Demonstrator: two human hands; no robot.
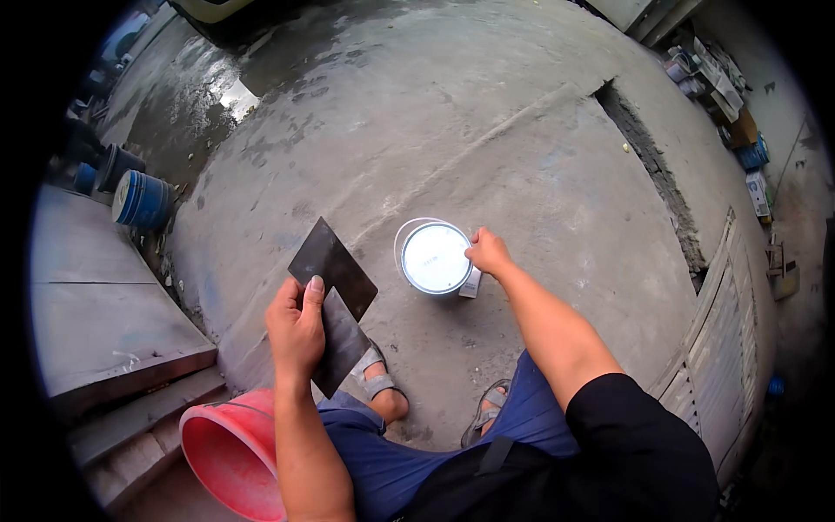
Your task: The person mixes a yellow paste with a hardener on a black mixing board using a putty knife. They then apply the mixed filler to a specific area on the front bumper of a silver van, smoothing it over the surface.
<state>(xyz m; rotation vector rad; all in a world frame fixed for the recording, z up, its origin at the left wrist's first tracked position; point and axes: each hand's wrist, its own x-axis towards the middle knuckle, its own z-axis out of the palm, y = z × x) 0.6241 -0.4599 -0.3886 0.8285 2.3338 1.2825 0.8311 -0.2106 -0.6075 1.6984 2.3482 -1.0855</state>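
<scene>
left hand's got two dark plates gripped, right hand's fingers pinch the white lidded pail by its rim, looks still unopened, over the concrete floor left of the slot's edge

Our white-lidded bucket and two dark plates
We see the bucket upright at frame centre, the plates overlapping left of centre.

Puddled concrete ground and a blue bucket suggest a work yard.
</scene>
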